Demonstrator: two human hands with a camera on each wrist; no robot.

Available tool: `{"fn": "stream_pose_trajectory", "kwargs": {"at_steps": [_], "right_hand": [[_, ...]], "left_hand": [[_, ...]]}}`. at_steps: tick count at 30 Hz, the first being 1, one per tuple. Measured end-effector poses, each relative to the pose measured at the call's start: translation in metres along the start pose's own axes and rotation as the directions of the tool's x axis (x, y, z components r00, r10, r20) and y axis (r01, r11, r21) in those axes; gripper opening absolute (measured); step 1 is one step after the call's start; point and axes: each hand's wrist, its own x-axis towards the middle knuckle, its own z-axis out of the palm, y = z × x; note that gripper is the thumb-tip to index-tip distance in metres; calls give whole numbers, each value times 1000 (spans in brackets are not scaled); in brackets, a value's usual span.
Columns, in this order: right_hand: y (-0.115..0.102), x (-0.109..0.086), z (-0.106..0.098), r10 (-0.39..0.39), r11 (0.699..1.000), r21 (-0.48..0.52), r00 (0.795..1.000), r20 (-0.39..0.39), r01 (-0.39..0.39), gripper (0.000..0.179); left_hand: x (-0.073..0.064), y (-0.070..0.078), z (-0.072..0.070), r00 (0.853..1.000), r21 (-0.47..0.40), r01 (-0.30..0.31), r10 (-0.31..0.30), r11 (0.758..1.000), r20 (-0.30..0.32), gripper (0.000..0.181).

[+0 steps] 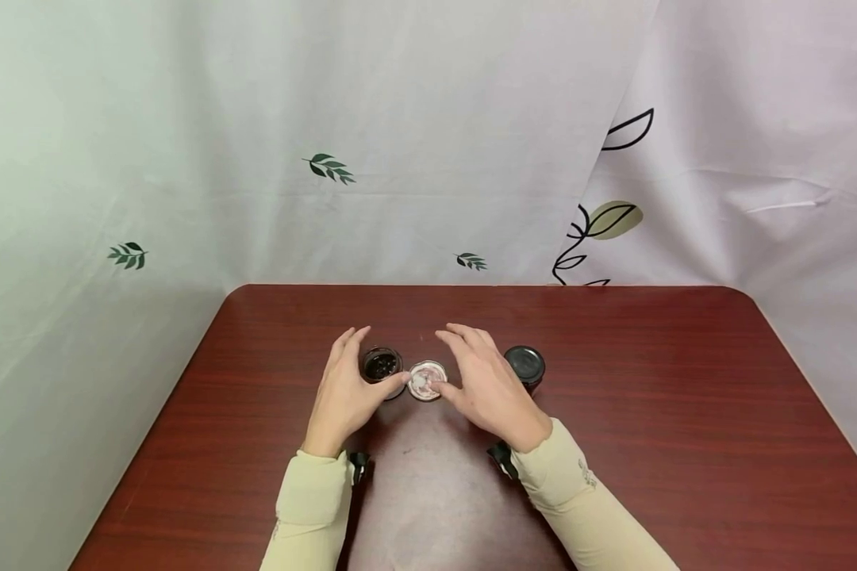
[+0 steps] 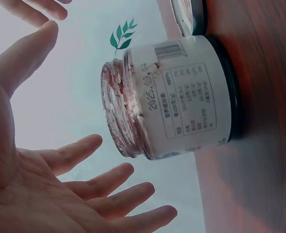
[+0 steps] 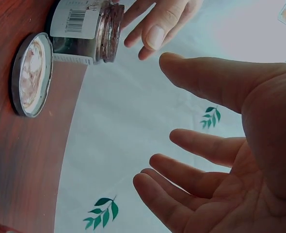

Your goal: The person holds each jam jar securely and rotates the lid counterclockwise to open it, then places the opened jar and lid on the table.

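Plainly, open jar (image 2: 182,97) label dated 2025.09, barcode above; left hand (image 1: 344,392), right hand (image 1: 487,388) fingers released, grasping nothing.

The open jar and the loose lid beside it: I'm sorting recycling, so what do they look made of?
The open jar looks like clear glass: see-through threaded neck, glossy, with a white paper label. The loose lid lying flat on the table looks like thin metal, going by its shiny rim, with a pale smeared inner face.

Bright, even light — soft shadows, wide-angle warp
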Motion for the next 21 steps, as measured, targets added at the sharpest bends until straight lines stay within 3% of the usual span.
{"fn": "stream_pose_trajectory", "kwargs": {"at_steps": [21], "right_hand": [[14, -13, -18, 3, 999, -32, 999, -50, -5, 68]], "left_hand": [[-3, 15, 2, 998, -29, -66, 65, 997, -10, 95]]}}
